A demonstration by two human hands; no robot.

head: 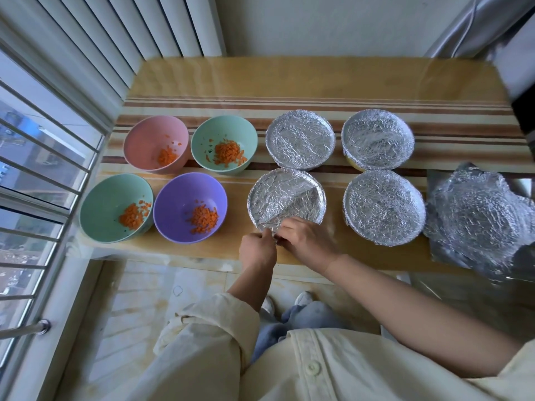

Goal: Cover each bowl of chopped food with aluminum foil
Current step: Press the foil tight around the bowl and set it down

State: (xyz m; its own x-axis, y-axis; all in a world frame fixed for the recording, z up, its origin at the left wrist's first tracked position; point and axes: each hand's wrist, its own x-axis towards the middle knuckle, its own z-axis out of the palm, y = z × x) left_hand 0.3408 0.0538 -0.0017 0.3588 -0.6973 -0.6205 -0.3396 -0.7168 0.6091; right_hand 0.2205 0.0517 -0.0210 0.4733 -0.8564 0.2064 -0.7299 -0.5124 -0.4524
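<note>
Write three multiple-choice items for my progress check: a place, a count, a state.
1. Where is the purple bowl? A near row B far row C right end
2. How many bowls are uncovered? A two B four C six
3. What are the left hand and right hand doing? A idle B lifting a bowl C pinching a foil cover's near edge

1 A: it sits beside the near green bowl.
2 B: those two, the pink bowl and the far green bowl show carrot.
3 C: both hands' fingers meet on that crinkled edge.
</note>
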